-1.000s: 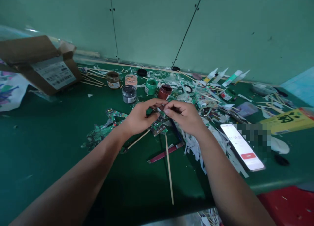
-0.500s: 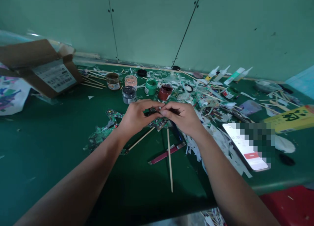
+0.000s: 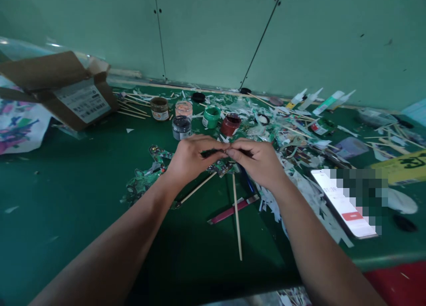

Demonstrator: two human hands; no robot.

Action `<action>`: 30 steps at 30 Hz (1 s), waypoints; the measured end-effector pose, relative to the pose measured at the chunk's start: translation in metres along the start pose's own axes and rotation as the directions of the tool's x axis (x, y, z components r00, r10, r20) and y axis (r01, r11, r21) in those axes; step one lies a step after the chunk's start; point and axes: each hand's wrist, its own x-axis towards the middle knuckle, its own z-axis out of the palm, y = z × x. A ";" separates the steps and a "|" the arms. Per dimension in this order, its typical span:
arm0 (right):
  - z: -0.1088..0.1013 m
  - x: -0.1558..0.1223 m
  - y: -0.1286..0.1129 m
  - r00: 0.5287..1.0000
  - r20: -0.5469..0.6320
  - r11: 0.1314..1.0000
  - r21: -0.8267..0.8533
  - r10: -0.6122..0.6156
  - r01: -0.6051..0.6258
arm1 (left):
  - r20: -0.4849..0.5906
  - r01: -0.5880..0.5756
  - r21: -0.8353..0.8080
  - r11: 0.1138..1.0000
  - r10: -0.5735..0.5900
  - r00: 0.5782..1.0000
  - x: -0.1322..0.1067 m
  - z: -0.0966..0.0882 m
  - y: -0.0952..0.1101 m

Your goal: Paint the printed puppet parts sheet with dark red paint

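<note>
My left hand [image 3: 195, 157] and my right hand [image 3: 259, 162] meet fingertip to fingertip above the middle of the green table [image 3: 83, 199]. Both are closed in a pinch, and whatever lies between the fingertips is mostly hidden and too small to name. Under and beside my left hand lies a clear glittery piece [image 3: 141, 186] with green colouring. Below the hands are a pink-handled flat tool [image 3: 228, 213] and a thin wooden stick [image 3: 238, 226] crossing over it. Another stick [image 3: 199, 190] with a dark tip slants under my left wrist.
Beyond the hands stand several open paint jars, among them a green jar [image 3: 211, 117] and a red jar [image 3: 230, 125]. A cardboard box [image 3: 83, 102] sits at left. Paper scraps [image 3: 309, 208], glue bottles [image 3: 329, 103] and a lit phone [image 3: 342, 204] occupy the right side.
The whole view has shifted slightly, so things appear further right. The hands stay pinched together, and the dark bit seen between them earlier shows less clearly.
</note>
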 end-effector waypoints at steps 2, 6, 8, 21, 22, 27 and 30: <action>0.000 0.000 0.000 1.000 0.000 1.000 -0.010 0.000 0.000 | 0.003 -0.031 0.018 0.999 0.031 1.000 -0.001 0.000 -0.001; 0.001 0.000 0.000 1.000 0.022 1.000 -0.007 0.000 0.000 | 0.039 -0.089 0.064 0.994 0.087 0.995 -0.002 -0.003 -0.002; 0.000 0.000 -0.001 0.999 0.035 1.000 -0.002 0.006 -0.006 | 0.076 -0.122 0.110 0.986 0.114 0.991 -0.001 -0.006 -0.002; -0.006 -0.002 0.001 0.994 0.108 0.989 0.148 0.012 -0.028 | 0.000 -0.145 -0.036 0.989 0.145 0.989 0.001 -0.009 0.002; -0.007 -0.002 0.002 0.993 0.119 0.986 0.165 0.004 -0.023 | -0.003 -0.143 -0.051 0.988 0.143 0.990 0.002 -0.009 0.003; -0.011 -0.002 0.005 0.983 0.182 0.983 0.183 -0.031 -0.003 | 0.019 -0.035 -0.182 0.983 0.040 0.999 0.003 -0.009 0.005; -0.011 -0.003 0.003 0.982 0.186 0.990 0.144 -0.026 -0.001 | 0.073 0.054 -0.262 0.964 -0.036 0.997 0.004 -0.010 0.005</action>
